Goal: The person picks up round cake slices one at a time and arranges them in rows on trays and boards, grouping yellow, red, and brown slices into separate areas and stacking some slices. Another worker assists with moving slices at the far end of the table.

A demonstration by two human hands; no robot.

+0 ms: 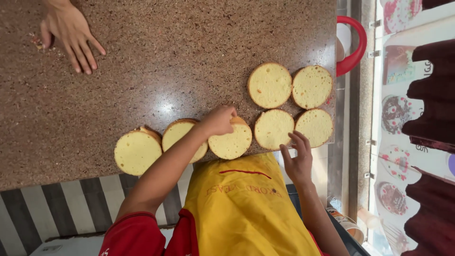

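Seven pale yellow sponge rounds, each with a thin brown crust rim, lie flat on the speckled brown counter (166, 61). Three line its near edge, and four cluster at the near right corner.

The left hand (220, 119) has its fingers curled together, gripping the far rim of the middle sponge round (231, 142). This round sits at the near edge and is overlapped on its left by a neighbouring round (176, 135).

The right hand (298, 160) holds nothing. Its fingers are loosely apart, with the tips at the near edge just beside another round (274, 129).

A co-worker's hand (71, 33) rests flat near the far left corner. A red handle (356, 47) sits past the right edge.
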